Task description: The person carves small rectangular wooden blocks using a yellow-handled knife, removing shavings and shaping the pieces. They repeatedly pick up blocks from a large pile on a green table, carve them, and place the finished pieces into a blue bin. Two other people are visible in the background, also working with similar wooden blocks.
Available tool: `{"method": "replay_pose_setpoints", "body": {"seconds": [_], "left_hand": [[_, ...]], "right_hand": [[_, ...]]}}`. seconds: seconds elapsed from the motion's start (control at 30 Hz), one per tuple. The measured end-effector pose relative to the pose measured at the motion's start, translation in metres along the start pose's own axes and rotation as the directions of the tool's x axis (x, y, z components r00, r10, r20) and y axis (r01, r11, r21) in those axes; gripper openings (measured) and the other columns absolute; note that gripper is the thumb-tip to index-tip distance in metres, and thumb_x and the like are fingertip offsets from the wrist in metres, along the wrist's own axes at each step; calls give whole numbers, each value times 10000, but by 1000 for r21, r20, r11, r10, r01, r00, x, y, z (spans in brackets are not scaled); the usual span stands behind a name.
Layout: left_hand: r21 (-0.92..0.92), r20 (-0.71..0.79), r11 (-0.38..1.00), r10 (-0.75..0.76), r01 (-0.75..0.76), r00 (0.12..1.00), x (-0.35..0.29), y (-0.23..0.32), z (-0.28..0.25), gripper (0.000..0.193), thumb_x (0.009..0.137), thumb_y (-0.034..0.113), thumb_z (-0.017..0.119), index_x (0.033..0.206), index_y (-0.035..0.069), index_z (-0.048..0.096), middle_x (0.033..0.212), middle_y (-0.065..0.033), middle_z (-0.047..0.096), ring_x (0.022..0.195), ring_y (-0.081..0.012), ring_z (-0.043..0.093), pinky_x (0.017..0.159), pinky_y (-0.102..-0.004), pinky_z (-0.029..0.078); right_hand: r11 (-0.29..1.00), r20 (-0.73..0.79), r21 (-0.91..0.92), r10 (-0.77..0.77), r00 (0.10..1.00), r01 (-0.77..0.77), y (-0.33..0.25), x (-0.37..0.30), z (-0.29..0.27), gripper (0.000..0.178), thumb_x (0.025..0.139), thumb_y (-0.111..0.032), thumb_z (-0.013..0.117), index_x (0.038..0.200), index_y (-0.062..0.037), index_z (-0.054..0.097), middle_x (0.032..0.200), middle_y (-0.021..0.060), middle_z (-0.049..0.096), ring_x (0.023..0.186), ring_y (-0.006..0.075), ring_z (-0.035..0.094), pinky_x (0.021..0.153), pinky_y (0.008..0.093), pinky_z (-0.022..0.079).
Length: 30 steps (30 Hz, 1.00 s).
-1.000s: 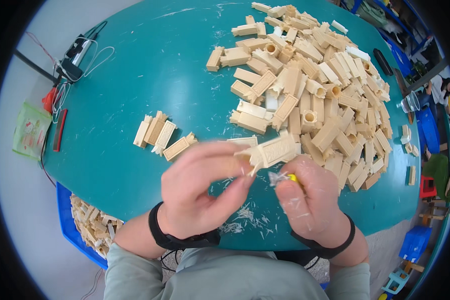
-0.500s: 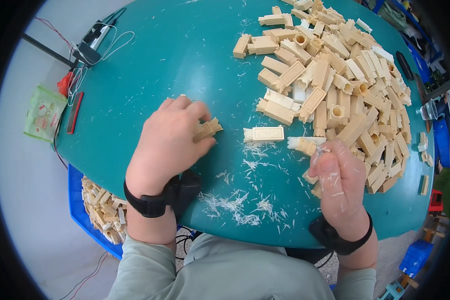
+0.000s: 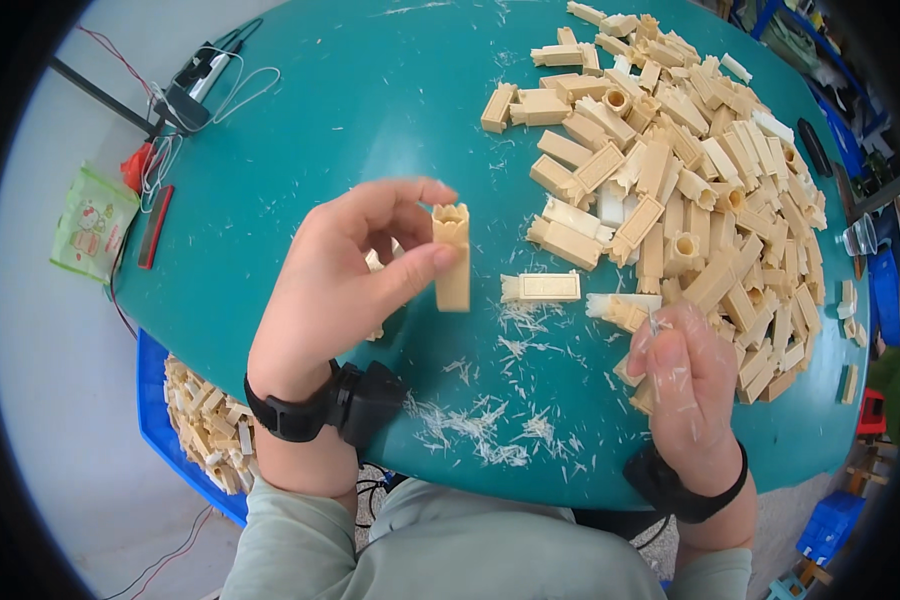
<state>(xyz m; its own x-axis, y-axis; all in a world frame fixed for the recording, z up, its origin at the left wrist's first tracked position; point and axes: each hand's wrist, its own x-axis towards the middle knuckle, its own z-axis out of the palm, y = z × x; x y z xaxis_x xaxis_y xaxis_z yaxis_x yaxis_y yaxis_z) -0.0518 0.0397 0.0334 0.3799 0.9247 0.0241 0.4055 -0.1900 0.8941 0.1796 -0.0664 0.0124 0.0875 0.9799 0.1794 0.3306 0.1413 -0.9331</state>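
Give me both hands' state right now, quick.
Left hand: closed on a block, pinched between thumb and fingers.
Right hand: closed; what is inside it cannot be made out.

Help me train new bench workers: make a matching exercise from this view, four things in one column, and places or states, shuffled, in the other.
Column one
1. Left hand
2. Blue bin
3. Pale shavings
4. Large block pile

Column two
A. At the lower left, outside the teal table
B. On the right side of the table
C. Holding a tan block
D. Thickest near the table's front edge

Right pairs: 1-C, 2-A, 3-D, 4-B
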Motion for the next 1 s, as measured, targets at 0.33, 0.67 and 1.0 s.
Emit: {"method": "replay_pose_setpoints", "body": {"seconds": [0.33, 0.67, 1.0], "left_hand": [[-561, 241, 823, 64, 85, 969, -8, 9, 9, 314, 754, 117, 676, 1003, 22, 511, 888, -47, 567, 734, -84, 535, 591, -191, 412], [-293, 233, 954, 1, 69, 972, -8, 6, 7, 160, 781, 107, 625, 883, 22, 536, 835, -35, 558, 736, -81, 514, 599, -215, 390], [866, -5, 496, 118, -54, 993, 7, -21, 24, 120, 660, 78, 632, 739, 31, 554, 753, -106, 539, 743, -304, 496, 643, -378, 422]], "right_hand": [[999, 33, 44, 30, 999, -31, 4, 0, 0, 214, 881, -184, 523, 778, 4, 515, 588, 20, 463, 529, 78, 398, 484, 222, 339], [994, 24, 97, 47, 999, -49, 2, -1, 1, 209, 882, -183, 522, 784, 1, 520, 591, 21, 459, 534, 74, 395, 490, 220, 337], [998, 30, 60, 4, 1000, -5, 0, 2, -2, 208, 872, -192, 542, 786, -2, 540, 617, 66, 490, 544, 134, 441, 513, 252, 372]]}}
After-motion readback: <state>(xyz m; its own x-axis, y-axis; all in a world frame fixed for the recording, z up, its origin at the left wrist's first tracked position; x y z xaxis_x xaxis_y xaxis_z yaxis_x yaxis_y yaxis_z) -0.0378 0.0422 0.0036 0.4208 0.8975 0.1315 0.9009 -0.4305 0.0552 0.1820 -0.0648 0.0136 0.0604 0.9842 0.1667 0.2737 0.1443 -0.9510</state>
